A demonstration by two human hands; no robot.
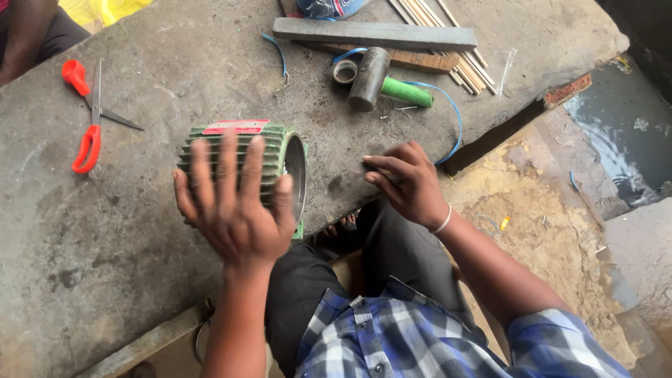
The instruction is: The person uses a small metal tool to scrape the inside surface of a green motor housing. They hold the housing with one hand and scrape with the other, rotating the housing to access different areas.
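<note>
A green finned motor housing [276, 150] lies on its side on the grey stone slab [140, 238], its open round end facing right. My left hand [234, 203] lies spread flat over the housing's near side, fingers apart and pressing on the fins. My right hand [406, 183] hovers at the slab's edge to the right of the housing, fingers pinched together on something small and dark that I cannot make out.
Orange-handled scissors [87, 115] lie at the left. A mallet with a green handle [378, 80], a tape roll [344, 71], a grey flat bar [374, 33], thin sticks [448, 42] and blue wire [451, 115] lie at the back. The slab ends at right over sandy ground.
</note>
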